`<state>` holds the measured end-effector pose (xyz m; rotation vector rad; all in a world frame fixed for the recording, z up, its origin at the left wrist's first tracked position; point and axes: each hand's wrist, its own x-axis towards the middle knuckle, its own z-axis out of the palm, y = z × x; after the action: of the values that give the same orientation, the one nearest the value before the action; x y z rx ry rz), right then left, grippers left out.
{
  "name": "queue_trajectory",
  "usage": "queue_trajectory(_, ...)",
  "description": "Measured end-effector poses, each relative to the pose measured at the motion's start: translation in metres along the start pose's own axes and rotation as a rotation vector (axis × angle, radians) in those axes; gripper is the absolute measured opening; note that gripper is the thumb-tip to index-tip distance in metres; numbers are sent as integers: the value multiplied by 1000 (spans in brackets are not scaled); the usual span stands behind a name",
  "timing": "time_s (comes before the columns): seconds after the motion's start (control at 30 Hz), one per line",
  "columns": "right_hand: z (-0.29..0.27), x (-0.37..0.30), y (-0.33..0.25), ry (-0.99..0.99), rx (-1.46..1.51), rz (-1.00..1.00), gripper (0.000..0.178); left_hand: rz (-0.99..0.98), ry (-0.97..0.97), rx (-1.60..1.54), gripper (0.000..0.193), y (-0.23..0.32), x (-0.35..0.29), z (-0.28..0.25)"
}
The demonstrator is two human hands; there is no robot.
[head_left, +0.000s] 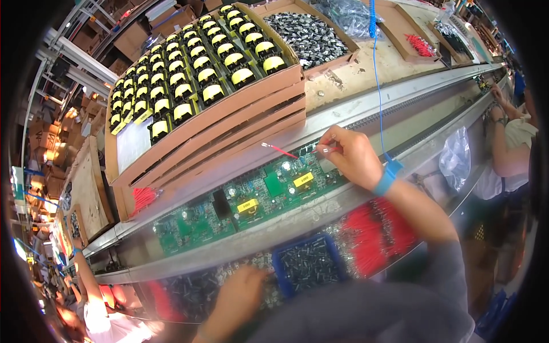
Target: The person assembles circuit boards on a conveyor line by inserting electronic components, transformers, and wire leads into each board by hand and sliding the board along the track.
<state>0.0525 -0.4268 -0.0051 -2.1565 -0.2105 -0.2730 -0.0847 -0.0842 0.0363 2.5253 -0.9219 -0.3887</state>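
Note:
My right hand (351,157), with a blue wrist strap (389,176), is pinched closed over the right end of the green circuit boards. A short red wire with a silver metal end shows between its fingers. Just left of it another red wire (280,150) rises from the board, its metal terminal pointing up and left. The circuit boards (274,183) lie in a row on the conveyor and carry yellow blocks (247,206) and small components. Below the rail, my left hand (243,291) hovers over loose small parts, left of a blue tray (276,274); motion blur hides its fingers.
Stacked cardboard trays (229,134) of yellow-and-black parts stand beyond the conveyor rail (274,220). A pile of red wires (377,234) lies at the near right. A blue cord (378,97) runs to my wrist strap. Other people (509,143) work at right and lower left.

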Motion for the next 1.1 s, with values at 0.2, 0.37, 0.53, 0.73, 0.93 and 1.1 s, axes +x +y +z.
queue_trajectory(0.2,1,1,5,18,-39,-20,12,-116,193,-67,37,0,5,-38)
queue_trajectory(0.37,4,4,3,1,-50,-32,12,-195,378,-56,10,-3,23,-50)
queue_trajectory(0.53,-2,2,-3,-28,-177,-111,11,25,563,417,29,-32,56,-57)
queue_trajectory(0.73,-2,-1,-8,-48,-233,-127,11,10,617,288,29,-56,87,-47)
queue_trajectory(0.93,6,10,-18,-41,-299,-170,11,55,567,296,35,-60,106,-47)
queue_trajectory(1.1,11,20,-26,-213,-402,-116,24,84,521,327,36,-64,118,-43)
